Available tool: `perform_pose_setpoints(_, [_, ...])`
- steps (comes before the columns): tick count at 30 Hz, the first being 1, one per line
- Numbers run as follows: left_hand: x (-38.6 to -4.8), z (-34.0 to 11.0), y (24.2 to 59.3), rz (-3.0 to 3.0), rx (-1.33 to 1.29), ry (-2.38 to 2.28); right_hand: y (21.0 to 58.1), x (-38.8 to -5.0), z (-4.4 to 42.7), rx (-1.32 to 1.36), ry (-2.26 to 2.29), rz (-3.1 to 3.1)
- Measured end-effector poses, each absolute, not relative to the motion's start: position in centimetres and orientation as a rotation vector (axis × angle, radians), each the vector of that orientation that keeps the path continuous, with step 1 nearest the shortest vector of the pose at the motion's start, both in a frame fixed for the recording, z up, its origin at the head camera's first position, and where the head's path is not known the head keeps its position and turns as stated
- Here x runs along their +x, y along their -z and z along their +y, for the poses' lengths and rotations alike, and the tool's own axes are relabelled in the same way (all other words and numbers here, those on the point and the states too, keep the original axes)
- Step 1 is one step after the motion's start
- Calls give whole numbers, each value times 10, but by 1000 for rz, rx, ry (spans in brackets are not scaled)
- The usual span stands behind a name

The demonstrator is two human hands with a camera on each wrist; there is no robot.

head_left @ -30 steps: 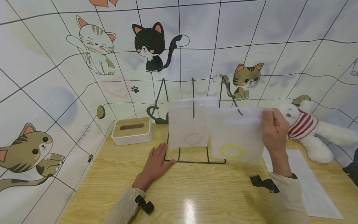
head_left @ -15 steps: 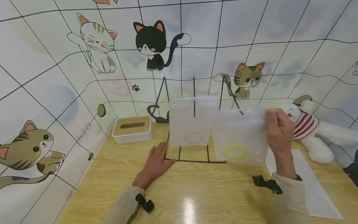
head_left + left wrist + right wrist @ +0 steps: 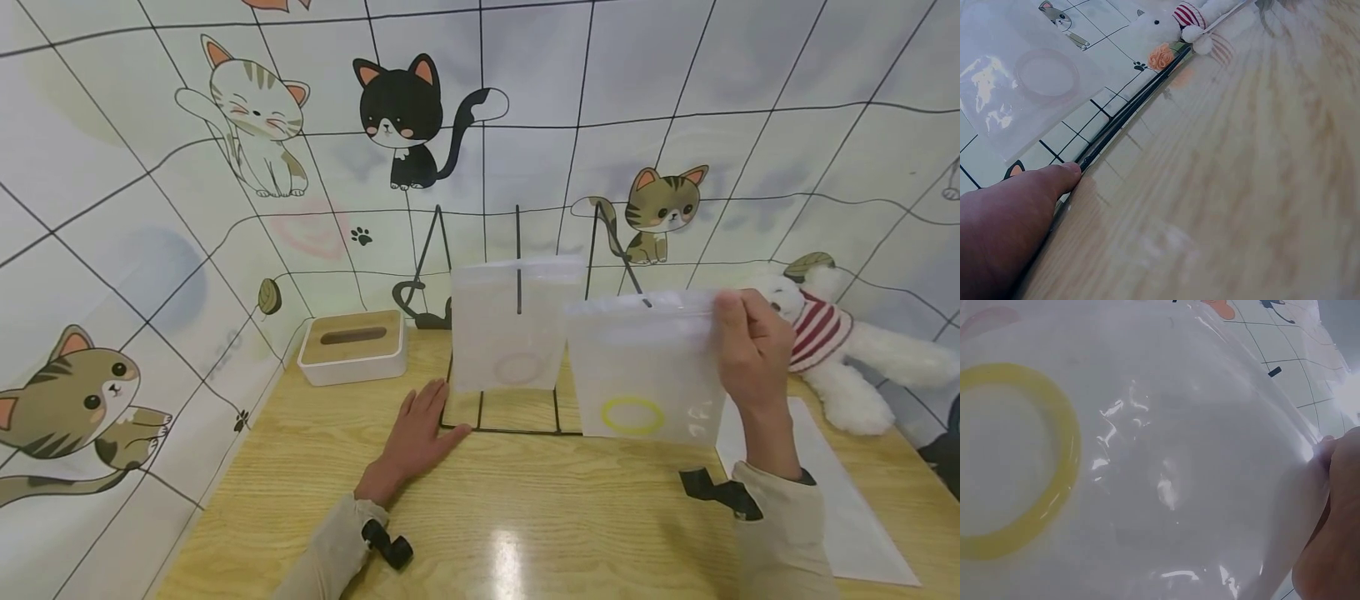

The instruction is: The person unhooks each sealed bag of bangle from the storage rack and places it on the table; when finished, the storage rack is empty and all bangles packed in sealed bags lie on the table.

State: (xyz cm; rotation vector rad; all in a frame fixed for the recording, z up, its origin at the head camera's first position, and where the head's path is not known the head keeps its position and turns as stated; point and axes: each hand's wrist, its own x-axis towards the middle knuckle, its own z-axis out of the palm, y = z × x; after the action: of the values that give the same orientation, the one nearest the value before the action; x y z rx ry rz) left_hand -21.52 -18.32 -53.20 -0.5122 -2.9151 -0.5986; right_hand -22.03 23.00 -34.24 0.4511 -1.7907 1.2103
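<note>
My right hand [image 3: 753, 358] pinches the upper right corner of a frosted zip bag [image 3: 675, 358] with a yellow ring [image 3: 632, 415] in it. The tip of the right rod of a black wire rack [image 3: 517, 432] shows at that bag's top edge. Another frosted zip bag [image 3: 506, 333], with a pale pink ring [image 3: 517, 367] inside, hangs on the middle rod. My left hand [image 3: 415, 442] lies palm down at the rack's front left corner. In the left wrist view its thumb [image 3: 1035, 187] touches the base bar. The right wrist view shows the yellow ring [image 3: 1066, 450] close up through the bag.
A white box with a wooden slotted lid [image 3: 352, 350] stands left of the rack. A white plush toy [image 3: 855, 375] in a striped shirt sits at the right, near a white sheet [image 3: 847, 508]. A cat-print wall [image 3: 540, 67] rises behind the table.
My right hand has drawn the bag with the yellow ring slightly to the right and down. My left hand and the other bag have stayed in place.
</note>
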Motion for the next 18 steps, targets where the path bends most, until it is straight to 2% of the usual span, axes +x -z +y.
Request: perform_pose_setpoints(18, [-214,-183,531,-2907,-510,617,334,-214,237,450,-1293,-1707])
